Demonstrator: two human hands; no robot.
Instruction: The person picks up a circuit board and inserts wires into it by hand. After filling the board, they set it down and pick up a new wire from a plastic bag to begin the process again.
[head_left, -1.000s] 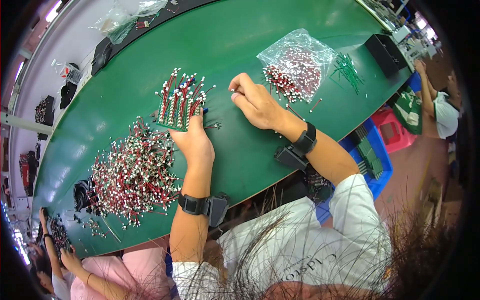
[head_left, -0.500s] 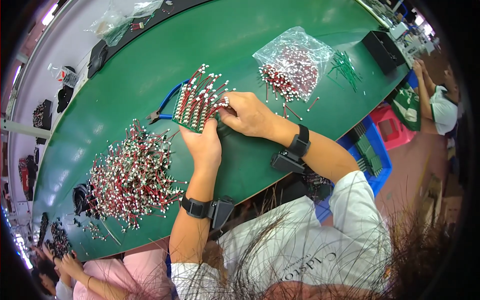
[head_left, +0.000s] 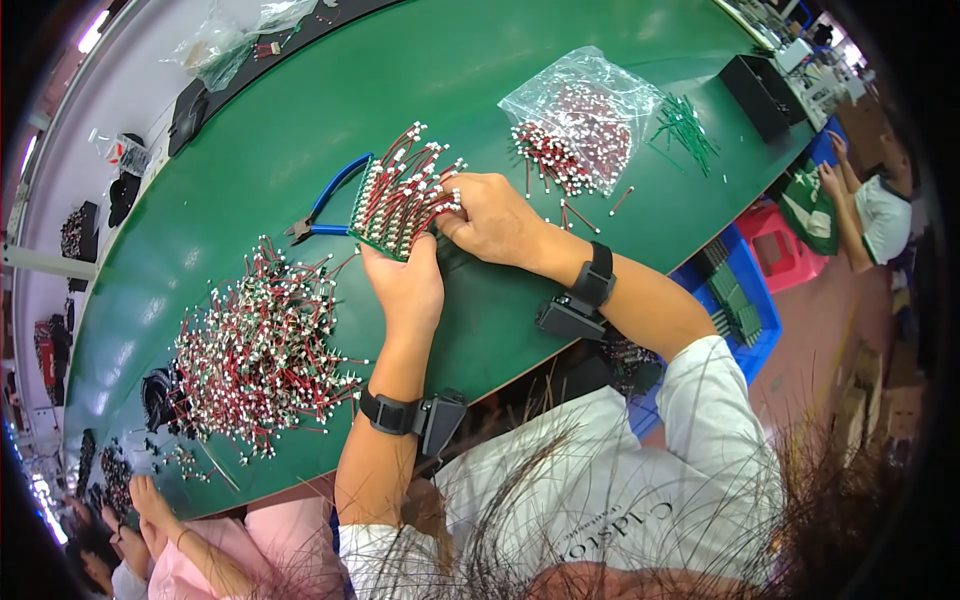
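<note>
My left hand (head_left: 406,285) is closed around the lower edge of a green circuit board panel (head_left: 392,218), holding it tilted just above the table. Rows of white sockets cover the panel, and red wires with white plugs stand up from it. At its right side, my right hand (head_left: 497,222) has its fingers pinched among the connector wires (head_left: 432,190); the fingertips are partly hidden. Blue-handled cutting pliers (head_left: 330,200) lie on the table just left of the panel, jaws pointing left.
A large heap of wired connector pieces (head_left: 262,350) covers the green table (head_left: 270,190) at left. Farther right lie a clear bag (head_left: 590,110) of red wires, green strips (head_left: 685,132) and a black box (head_left: 758,98). A blue crate (head_left: 752,290) stands below the right edge. Other people sit at both sides.
Both hands keep their hold on the panel and wires, with only a slight shift. At lower left, another person's hand has moved. The person at right has shifted their arms.
</note>
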